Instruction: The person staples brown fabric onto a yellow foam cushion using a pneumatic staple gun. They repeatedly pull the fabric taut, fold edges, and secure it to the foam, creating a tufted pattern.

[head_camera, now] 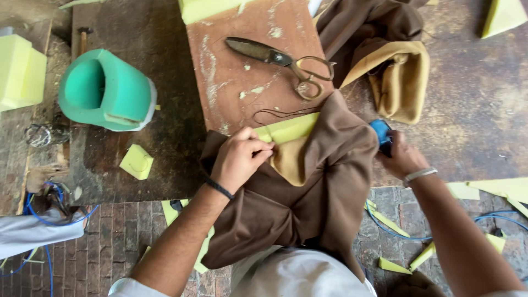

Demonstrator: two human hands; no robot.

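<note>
My left hand (239,157) pinches the folded edge of a brown fabric cover (324,187) pulled over a yellow foam piece (286,131). The fabric's tan lining shows just right of my fingers. My right hand (401,157) grips a blue tool (380,132) pressed against the right side of the covered foam. A blue hose (385,225) runs down from it. The work lies at the edge of a brown board (242,60).
Large metal scissors (286,59) lie on the board. More brown and tan fabric (385,60) is bunched at the upper right. A green foam cylinder (104,91) and a yellow foam block (21,71) sit left. Yellow foam scraps (137,161) litter the brick floor.
</note>
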